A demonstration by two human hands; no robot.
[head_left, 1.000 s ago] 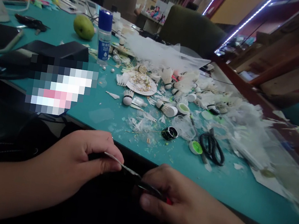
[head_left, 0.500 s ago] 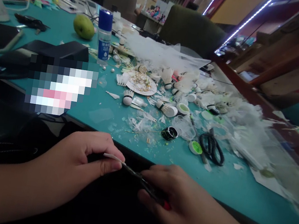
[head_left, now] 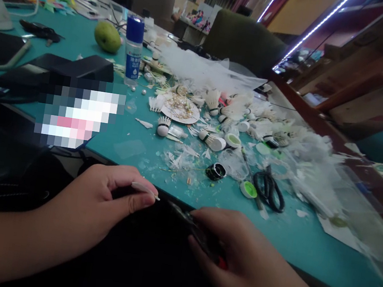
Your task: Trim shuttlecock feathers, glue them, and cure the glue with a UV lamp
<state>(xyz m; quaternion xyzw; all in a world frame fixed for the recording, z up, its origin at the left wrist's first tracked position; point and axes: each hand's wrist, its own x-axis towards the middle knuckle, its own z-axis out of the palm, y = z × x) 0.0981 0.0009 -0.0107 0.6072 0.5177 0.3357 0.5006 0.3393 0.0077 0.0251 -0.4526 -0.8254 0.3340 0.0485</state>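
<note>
Between thumb and forefinger, my left hand (head_left: 121,195) pinches a small thin white piece (head_left: 144,189) just off the table's front edge. My right hand (head_left: 226,237) is closed round a dark tool with a red part on its handle (head_left: 210,247); it looks like pliers or cutters, but the shape is dim. The tool's tip points left at the white piece, with a gap between them. Beyond the hands, shuttlecocks (head_left: 164,126), white scraps (head_left: 180,157) and a round white disc with gold beads (head_left: 181,113) lie on the green table (head_left: 128,153).
Black-handled scissors (head_left: 269,189), a green-filled cap (head_left: 248,189) and a black ring-shaped jar (head_left: 216,171) lie at centre right. Further back are a glue bottle (head_left: 132,53), a green fruit (head_left: 107,37) and sheer white fabric (head_left: 212,72). Clear plastic covers the right side.
My right hand has moved slightly right with the tool, whose tip has come away from the white piece. My left hand still holds the piece and has barely shifted.
</note>
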